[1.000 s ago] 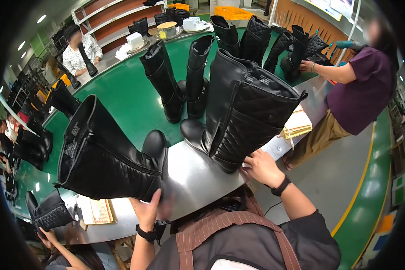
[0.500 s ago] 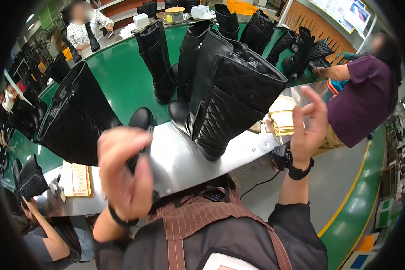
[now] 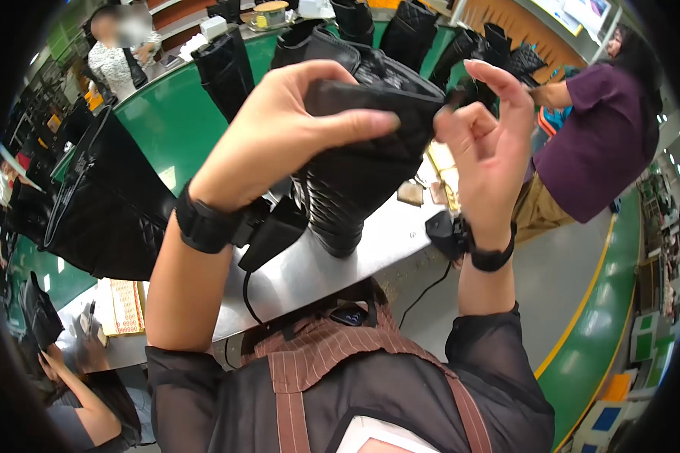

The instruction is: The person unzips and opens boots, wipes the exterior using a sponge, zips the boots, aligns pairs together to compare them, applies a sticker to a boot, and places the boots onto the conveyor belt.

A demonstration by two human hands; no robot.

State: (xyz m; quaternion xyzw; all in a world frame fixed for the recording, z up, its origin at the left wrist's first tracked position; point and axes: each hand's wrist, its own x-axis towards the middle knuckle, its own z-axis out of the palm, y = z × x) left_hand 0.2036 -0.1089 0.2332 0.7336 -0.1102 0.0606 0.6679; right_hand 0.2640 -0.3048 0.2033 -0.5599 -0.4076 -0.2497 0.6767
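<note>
The boot is pinched at its near rim by the left hand, seemingly for steadiness, while whether its right corner is pinched by the right hand cannot be told.

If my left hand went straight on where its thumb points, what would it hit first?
Your left hand grips the top of the tall black boot; straight on along it, your right hand, near the boot's upper corner, looks like the first thing met, though depth is hard to judge.
</note>
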